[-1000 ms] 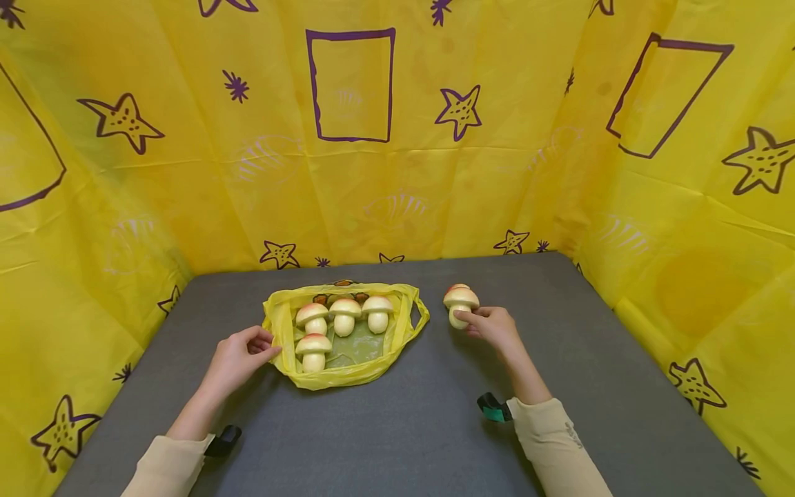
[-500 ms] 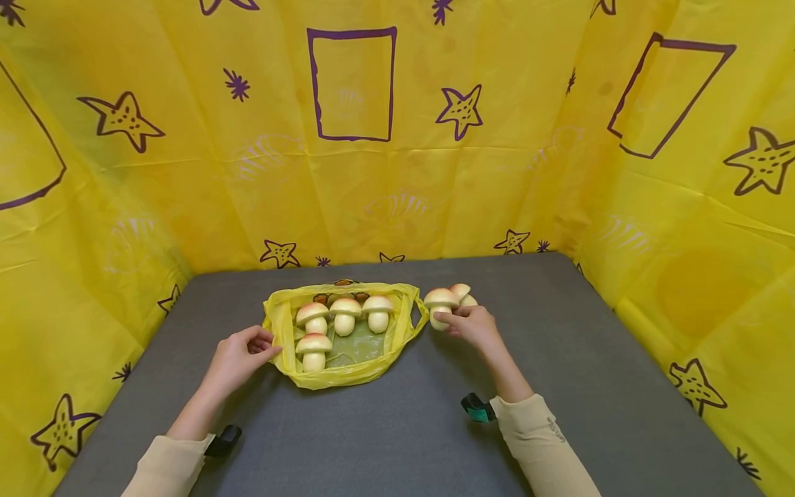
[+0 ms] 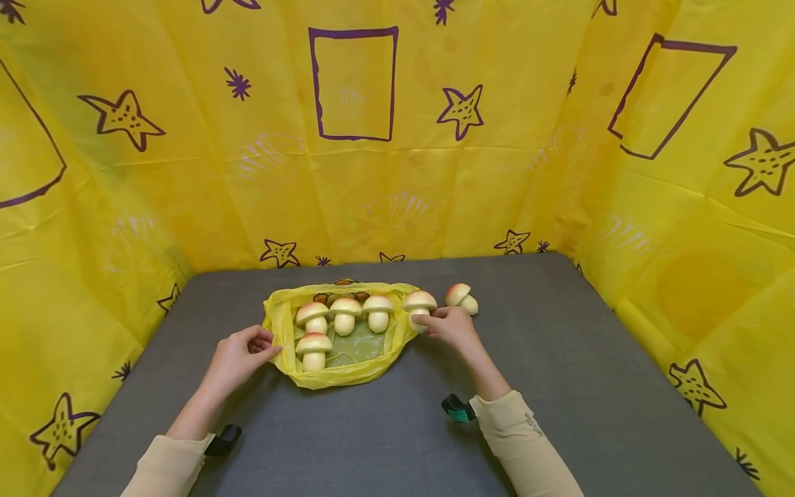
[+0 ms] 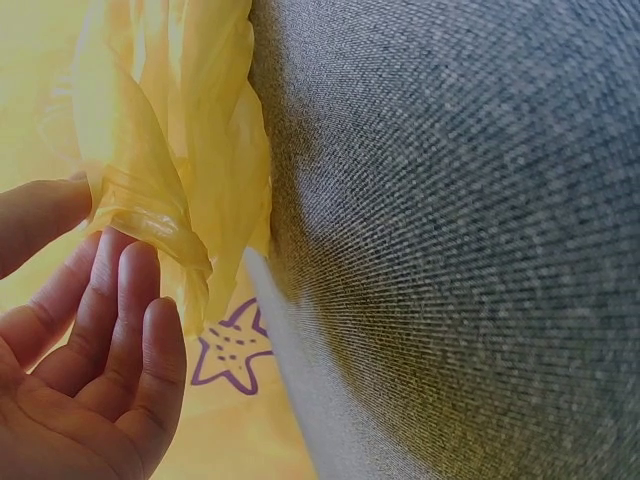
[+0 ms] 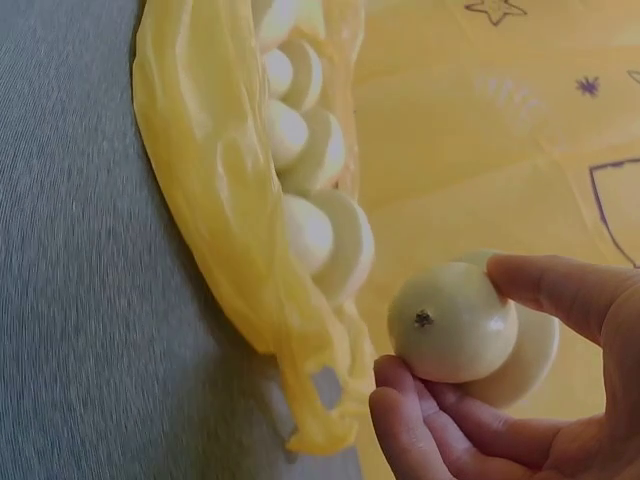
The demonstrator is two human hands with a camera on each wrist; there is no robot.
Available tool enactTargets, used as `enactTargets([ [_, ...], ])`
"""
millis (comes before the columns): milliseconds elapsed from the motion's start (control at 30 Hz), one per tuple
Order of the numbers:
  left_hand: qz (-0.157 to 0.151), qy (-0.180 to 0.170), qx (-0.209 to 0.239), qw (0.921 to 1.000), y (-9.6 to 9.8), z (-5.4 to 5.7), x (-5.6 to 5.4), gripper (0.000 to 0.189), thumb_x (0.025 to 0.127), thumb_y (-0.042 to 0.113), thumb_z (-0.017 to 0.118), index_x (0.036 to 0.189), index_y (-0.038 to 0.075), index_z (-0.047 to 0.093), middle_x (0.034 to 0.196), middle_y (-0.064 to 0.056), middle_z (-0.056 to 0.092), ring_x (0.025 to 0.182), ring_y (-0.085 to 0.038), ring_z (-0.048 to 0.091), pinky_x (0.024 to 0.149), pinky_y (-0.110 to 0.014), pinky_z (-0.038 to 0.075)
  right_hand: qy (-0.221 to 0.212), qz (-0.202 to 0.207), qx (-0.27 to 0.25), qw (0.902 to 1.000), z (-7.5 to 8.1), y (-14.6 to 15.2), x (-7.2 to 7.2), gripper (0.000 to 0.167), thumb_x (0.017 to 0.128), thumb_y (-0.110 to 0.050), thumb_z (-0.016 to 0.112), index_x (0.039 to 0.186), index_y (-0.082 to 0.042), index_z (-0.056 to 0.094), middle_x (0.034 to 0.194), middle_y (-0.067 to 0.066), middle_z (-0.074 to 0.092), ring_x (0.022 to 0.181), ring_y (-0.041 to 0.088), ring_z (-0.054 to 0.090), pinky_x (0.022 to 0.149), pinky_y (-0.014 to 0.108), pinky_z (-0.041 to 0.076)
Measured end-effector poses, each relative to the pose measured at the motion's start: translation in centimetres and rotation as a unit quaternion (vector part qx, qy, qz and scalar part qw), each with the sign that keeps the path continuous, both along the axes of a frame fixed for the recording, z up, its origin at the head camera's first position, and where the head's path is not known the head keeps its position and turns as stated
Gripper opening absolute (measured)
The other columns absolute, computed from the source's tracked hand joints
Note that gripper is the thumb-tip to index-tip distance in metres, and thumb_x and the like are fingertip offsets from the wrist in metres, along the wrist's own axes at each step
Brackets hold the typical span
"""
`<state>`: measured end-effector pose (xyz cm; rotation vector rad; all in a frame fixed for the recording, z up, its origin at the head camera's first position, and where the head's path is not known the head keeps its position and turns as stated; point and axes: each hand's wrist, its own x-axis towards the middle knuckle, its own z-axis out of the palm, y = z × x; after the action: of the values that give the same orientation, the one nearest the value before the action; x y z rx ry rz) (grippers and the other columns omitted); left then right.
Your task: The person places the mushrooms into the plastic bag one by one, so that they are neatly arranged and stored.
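Note:
A yellow plastic bag [image 3: 348, 377] lies spread on the table with several toy mushrooms [image 3: 313, 351] standing inside it, cream with reddish cap tops. My left hand [image 3: 239, 360] pinches the bag's left edge between thumb and fingers; the left wrist view shows the thin plastic [image 4: 150, 200] gathered there. With thumb and fingers my right hand [image 3: 452, 328] grips another mushroom [image 3: 419, 301] by its stem, over the bag's right handle. In the right wrist view that held mushroom [image 5: 455, 325] shows its stem's round base, apart from those in the bag.
One more mushroom [image 3: 461, 297] lies tilted on the grey table [image 3: 373, 442], behind and right of my right hand. Yellow cloth walls [image 3: 397, 207] with purple drawings rise at the back and both sides.
My right hand has carried its mushroom leftward to the bag's right end, so the loose mushroom behind it shows fully. The left hand has kept its place on the bag's edge.

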<state>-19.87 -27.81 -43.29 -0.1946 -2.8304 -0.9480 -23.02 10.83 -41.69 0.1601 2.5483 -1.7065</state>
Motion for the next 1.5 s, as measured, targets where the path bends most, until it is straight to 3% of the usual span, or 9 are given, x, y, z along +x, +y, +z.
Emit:
enactTargets([
  [167, -0.001, -0.002, 0.001, 1.0000, 0.0, 0.0, 0.1, 0.026, 0.082, 0.029, 0.075, 0.091, 0.007, 0.064, 0.080, -0.001, 0.065, 0.069, -0.011, 0.057, 0.060, -0.022, 0.046, -0.006, 0.014, 0.012, 0.9998, 0.1, -1.2, 0.1, 0.034, 0.077, -0.034, 0.076, 0.085, -0.001, 0.072, 0.083, 0.017, 0.071, 0.082, 0.034, 0.068, 0.076, 0.042, 0.054],
  [467, -0.001, -0.007, 0.005, 1.0000, 0.0, -0.1, 0.1, 0.027, 0.082, 0.030, 0.074, 0.092, 0.007, 0.064, 0.081, -0.002, 0.065, 0.070, -0.012, 0.057, 0.059, -0.023, 0.046, -0.008, 0.027, 0.023, 0.9993, 0.4, -2.8, 0.2, 0.033, 0.076, -0.036, 0.077, 0.076, -0.003, 0.071, 0.076, 0.010, 0.070, 0.081, 0.034, 0.069, 0.076, 0.043, 0.054],
  [767, -0.001, -0.002, 0.003, 1.0000, 0.0, 0.0, 0.1, 0.026, 0.082, 0.029, 0.075, 0.092, 0.007, 0.064, 0.080, -0.002, 0.065, 0.070, -0.012, 0.057, 0.059, -0.023, 0.046, -0.016, 0.047, 0.066, 0.9966, 0.5, -4.0, 0.0, 0.038, 0.073, -0.045, 0.077, 0.076, -0.007, 0.072, 0.074, 0.005, 0.070, 0.071, 0.019, 0.065, 0.062, 0.026, 0.048],
  [933, -0.002, -0.003, 0.004, 1.0000, -0.1, 0.0, 0.1, 0.027, 0.082, 0.030, 0.074, 0.092, 0.007, 0.064, 0.081, -0.002, 0.065, 0.070, -0.012, 0.057, 0.059, -0.023, 0.045, -0.026, 0.056, 0.071, 0.9956, 0.6, -4.8, -0.1, 0.039, 0.073, -0.047, 0.076, 0.075, -0.008, 0.071, 0.078, 0.009, 0.071, 0.070, 0.017, 0.064, 0.060, 0.025, 0.045],
  [1067, -0.002, -0.004, 0.006, 1.0000, -0.1, 0.1, 0.1, 0.026, 0.082, 0.029, 0.075, 0.092, 0.007, 0.064, 0.081, -0.002, 0.065, 0.070, -0.013, 0.057, 0.059, -0.023, 0.046, -0.027, 0.064, 0.044, 0.9966, 0.4, -5.5, -0.2, 0.037, 0.073, -0.043, 0.077, 0.064, -0.011, 0.063, 0.077, 0.013, 0.070, 0.071, 0.023, 0.066, 0.065, 0.032, 0.051],
  [1200, -0.001, -0.007, 0.005, 1.0000, -0.2, 0.2, 0.1, 0.027, 0.082, 0.029, 0.075, 0.092, 0.007, 0.064, 0.081, -0.002, 0.065, 0.071, -0.013, 0.057, 0.059, -0.023, 0.046, -0.021, 0.077, 0.022, 0.9966, 0.2, -6.2, -0.2, 0.045, 0.074, -0.040, 0.078, 0.052, -0.015, 0.048, 0.066, 0.013, 0.066, 0.064, 0.025, 0.062, 0.058, 0.029, 0.047],
  [1300, 0.000, -0.008, 0.004, 1.0000, -0.1, 0.1, 0.2, 0.027, 0.082, 0.029, 0.074, 0.093, 0.007, 0.064, 0.081, -0.002, 0.065, 0.071, -0.013, 0.057, 0.059, -0.023, 0.046, -0.022, 0.086, 0.036, 0.9954, 0.1, -6.7, -0.2, 0.043, 0.075, -0.042, 0.077, 0.055, -0.010, 0.056, 0.069, 0.015, 0.068, 0.067, 0.027, 0.065, 0.057, 0.026, 0.046],
  [1433, 0.001, -0.008, 0.002, 1.0000, 0.0, 0.1, 0.2, 0.026, 0.082, 0.029, 0.074, 0.092, 0.007, 0.064, 0.081, -0.002, 0.065, 0.071, -0.013, 0.057, 0.059, -0.023, 0.045, -0.024, 0.092, 0.055, 0.9939, -0.3, -7.4, -0.2, 0.043, 0.075, -0.044, 0.076, 0.070, -0.001, 0.069, 0.079, 0.016, 0.071, 0.073, 0.027, 0.069, 0.060, 0.027, 0.050],
  [1500, 0.001, -0.009, 0.001, 1.0000, 0.1, 0.2, 0.2, 0.025, 0.082, 0.028, 0.074, 0.092, 0.007, 0.064, 0.080, -0.002, 0.065, 0.070, -0.013, 0.057, 0.059, -0.023, 0.045, -0.024, 0.090, 0.057, 0.9941, -0.5, -7.7, -0.3, 0.043, 0.074, -0.044, 0.077, 0.067, -0.002, 0.067, 0.077, 0.015, 0.071, 0.071, 0.026, 0.068, 0.057, 0.025, 0.047],
])
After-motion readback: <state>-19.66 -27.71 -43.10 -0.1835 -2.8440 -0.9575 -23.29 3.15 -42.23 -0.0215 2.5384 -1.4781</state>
